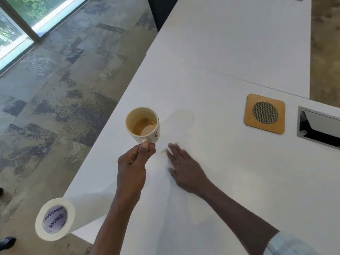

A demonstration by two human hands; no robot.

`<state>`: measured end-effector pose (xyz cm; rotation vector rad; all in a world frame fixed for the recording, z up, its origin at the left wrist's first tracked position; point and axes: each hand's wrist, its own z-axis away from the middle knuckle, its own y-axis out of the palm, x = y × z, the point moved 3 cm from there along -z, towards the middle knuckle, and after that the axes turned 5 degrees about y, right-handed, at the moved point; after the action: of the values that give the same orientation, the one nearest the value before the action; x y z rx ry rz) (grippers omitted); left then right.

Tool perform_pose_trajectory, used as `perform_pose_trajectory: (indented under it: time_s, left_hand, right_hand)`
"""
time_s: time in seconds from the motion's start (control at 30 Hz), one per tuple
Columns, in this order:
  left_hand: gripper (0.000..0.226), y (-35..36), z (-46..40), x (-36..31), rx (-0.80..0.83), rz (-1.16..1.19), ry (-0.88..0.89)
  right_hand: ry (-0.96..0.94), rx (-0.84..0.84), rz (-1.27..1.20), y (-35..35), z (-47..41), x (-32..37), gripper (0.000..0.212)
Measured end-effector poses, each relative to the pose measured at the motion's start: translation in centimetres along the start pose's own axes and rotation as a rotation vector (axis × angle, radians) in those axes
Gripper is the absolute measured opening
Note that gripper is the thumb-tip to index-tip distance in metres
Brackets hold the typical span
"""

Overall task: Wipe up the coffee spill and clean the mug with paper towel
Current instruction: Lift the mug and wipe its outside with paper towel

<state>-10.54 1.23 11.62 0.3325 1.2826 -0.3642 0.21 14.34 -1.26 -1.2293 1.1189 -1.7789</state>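
Near the table's (230, 52) left edge, the left hand (132, 166) pinches the mug (142, 124) by its handle, coffee inside. Just beside it, the right hand (184, 168) lies flat, fingers spread, on a paper towel (160, 173) over the faint spill (184, 115).

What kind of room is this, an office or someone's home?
Probably an office or meeting room. The long white table has a built-in cable hatch, the floor is patchwork carpet tile, and a floor-to-ceiling window runs along one side.
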Motion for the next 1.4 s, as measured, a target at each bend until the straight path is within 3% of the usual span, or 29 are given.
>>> perform_pose_trajectory:
  time_s: [0.1, 0.2, 0.33, 0.5, 0.63, 0.77, 0.93, 1.03, 1.13, 1.27, 1.4]
  left_hand:
    - [0.037, -0.1, -0.2, 0.0, 0.012, 0.015, -0.008]
    - [0.028, -0.2, -0.4, 0.1, 0.021, 0.011, 0.001]
    - [0.024, 0.2, -0.8, 0.2, 0.014, 0.040, -0.003]
    - [0.024, 0.7, -1.3, -0.1, 0.034, 0.026, 0.002]
    - [0.025, 1.1, -1.8, -0.3, 0.040, 0.033, -0.003]
    - [0.026, 1.2, -1.9, -0.5, 0.046, 0.028, -0.002]
    - [0.025, 1.4, -1.6, -0.8, 0.050, 0.030, 0.003]
    - [0.024, 1.3, -1.5, -0.9, 0.051, 0.049, 0.004]
    - [0.025, 1.2, -1.5, -0.8, 0.049, 0.034, -0.003]
    - [0.025, 0.9, -1.2, -0.8, 0.037, 0.038, -0.011]
    - [0.026, 0.4, -0.6, -0.9, 0.042, 0.005, 0.001]
  right_hand:
    - [0.183, -0.021, 0.082, -1.2, -0.1, -4.8, 0.068]
    - [0.337, -0.010, 0.066, -3.5, -4.8, -6.5, 0.077]
    - [0.166, 0.073, -0.008, -2.4, -9.1, -0.2, 0.082]
    - [-0.026, 0.058, 0.027, 1.2, -0.8, 3.0, 0.082]
    - [0.096, 0.010, 0.099, -0.2, 2.2, -2.7, 0.077]
    - [0.296, -0.008, 0.116, -2.7, -2.7, -5.9, 0.081]
    - [0.106, 0.097, 0.043, -1.5, -8.0, 0.2, 0.088]
    - [-0.024, 0.109, 0.057, 0.9, -3.3, 3.3, 0.088]
    - [-0.064, 0.067, 0.046, 1.3, 1.8, 0.8, 0.082]
    - [0.092, 0.041, 0.133, -0.6, 2.4, -4.5, 0.077]
    - [0.227, 0.023, 0.097, -2.5, -3.6, -5.5, 0.078]
